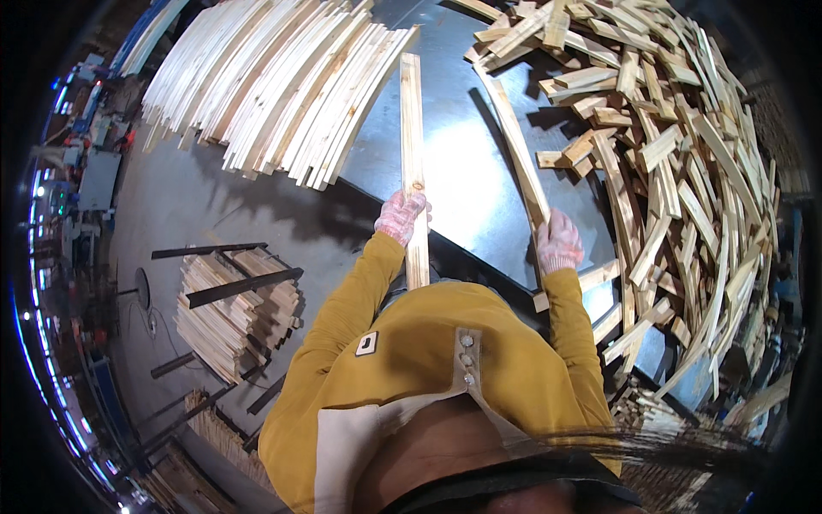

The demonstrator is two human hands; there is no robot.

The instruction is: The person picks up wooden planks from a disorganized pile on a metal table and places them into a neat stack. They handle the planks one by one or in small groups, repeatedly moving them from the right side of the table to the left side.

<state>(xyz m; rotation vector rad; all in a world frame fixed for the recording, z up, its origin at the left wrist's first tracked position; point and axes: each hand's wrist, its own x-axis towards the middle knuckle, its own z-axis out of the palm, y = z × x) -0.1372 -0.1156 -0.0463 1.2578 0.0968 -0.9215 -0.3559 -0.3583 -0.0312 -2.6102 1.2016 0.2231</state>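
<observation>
My left hand (pixel 399 216), in a pink-and-white glove, is closed around a long pale wooden board (pixel 412 128) that runs from near my body across the metal table (pixel 462 163) and has a knot beside my hand. My right hand (pixel 558 240), gloved alike, grips the near end of a second, slightly darker board (pixel 516 141), angled away toward the loose pile of mixed wood pieces (pixel 668 146) on the table's right. At the upper left, pale strips (pixel 265 86) lie side by side in neat rows, their near ends past the table's edge.
A bundle of boards (pixel 218 317) rests among dark metal bars (pixel 244 287) on the lower left, above a grey floor (pixel 154 206), near a dark round stand (pixel 142 289). More wood (pixel 205 428) lies below it. Machinery (pixel 98 180) lines the far left.
</observation>
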